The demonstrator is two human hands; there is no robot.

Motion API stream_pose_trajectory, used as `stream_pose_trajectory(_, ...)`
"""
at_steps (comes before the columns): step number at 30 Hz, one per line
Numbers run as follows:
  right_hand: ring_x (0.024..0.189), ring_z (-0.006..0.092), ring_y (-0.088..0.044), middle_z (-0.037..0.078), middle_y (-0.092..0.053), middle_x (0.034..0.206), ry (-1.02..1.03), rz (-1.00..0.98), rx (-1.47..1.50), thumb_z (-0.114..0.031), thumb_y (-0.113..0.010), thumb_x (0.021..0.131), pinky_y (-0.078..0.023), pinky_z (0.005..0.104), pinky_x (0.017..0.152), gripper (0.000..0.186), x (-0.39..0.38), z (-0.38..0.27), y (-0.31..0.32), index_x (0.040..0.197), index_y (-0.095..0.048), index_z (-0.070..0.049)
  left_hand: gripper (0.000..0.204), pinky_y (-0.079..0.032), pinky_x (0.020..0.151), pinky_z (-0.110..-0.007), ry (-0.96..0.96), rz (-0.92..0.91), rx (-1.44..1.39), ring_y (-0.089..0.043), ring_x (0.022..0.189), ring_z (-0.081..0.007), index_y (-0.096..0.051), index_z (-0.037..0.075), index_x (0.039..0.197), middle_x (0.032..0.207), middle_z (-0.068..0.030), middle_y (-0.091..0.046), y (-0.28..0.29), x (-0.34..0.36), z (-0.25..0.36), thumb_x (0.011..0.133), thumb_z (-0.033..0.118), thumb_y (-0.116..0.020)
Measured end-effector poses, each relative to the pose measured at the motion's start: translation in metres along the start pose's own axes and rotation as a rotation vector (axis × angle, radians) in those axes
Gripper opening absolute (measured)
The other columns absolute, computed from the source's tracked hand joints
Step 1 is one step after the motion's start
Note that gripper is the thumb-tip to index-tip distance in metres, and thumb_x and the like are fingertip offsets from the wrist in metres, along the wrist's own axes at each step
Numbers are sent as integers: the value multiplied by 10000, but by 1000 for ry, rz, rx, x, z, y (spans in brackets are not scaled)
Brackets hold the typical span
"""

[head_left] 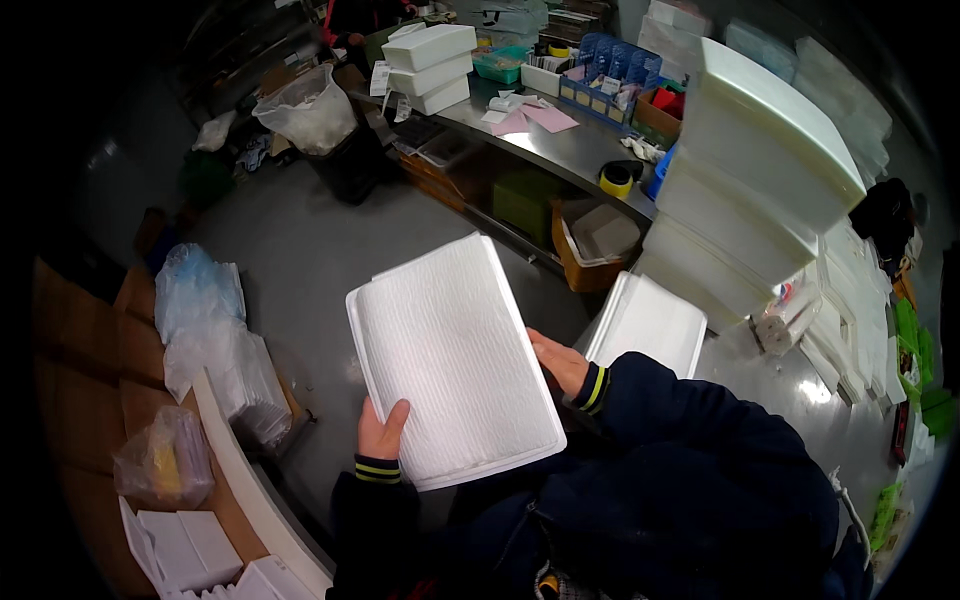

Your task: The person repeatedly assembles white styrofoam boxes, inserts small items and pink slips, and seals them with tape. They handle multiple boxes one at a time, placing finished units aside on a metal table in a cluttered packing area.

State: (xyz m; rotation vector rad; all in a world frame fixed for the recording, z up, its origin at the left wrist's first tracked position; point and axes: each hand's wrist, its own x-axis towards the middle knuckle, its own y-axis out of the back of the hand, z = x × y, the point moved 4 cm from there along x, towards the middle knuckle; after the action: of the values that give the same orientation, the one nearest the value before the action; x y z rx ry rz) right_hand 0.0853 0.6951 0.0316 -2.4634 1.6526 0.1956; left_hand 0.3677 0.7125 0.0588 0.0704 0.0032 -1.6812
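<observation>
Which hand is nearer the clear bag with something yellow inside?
Left: the left hand is right of the bag; the right hand is farther right, across the white panel.

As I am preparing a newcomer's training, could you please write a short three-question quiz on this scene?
1. True or false: only the right hand touches the white panel.
2. Which lies on the steel bench?
A) the bag-lined bin
B) pink paper
C) a ladder
3. What colour are the stripes on the dark cuffs?

Key:
1. False: the left hand also grips it, thumb on the upper face.
2. B
3. Yellow-green.
</observation>
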Motion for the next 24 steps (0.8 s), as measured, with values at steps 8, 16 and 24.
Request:
stream_pose_trajectory(8, 1219, 254, -346, 199, -357, 1312, -39, 60, 59, -425, -233, 919, -237, 292, 1018, 624, 146, 18, -18, 1335, -184, 38, 504, -408, 814, -321, 105, 63, 185, -530, 924, -231, -437, -67, 1103, 1043, -165, -547, 88, 113, -23, 784, 300, -569)
stream_pose_trajectory(16, 1245, 272, -304, 204, -308, 1342, -50, 189, 57, -443, -209, 919, -222, 290, 1024, 628, 262, 37, 46, 1334, -195, 29, 495, -404, 807, -314, 130, -137, 250, -524, 909, -212, -461, -64, 1105, 1015, -134, -555, 85, 277, -35, 804, 317, -559)
stream_pose_trajectory(24, 1270, 276, -257, 152, -258, 1382, -151, 337, 81, -450, -203, 911, -169, 290, 1048, 605, 361, 41, 99, 1335, -245, -19, 443, -415, 782, -303, 202, -267, 299, -525, 871, -183, -475, -57, 1104, 1013, -120, -557, 79, 439, -40, 827, 281, -550)
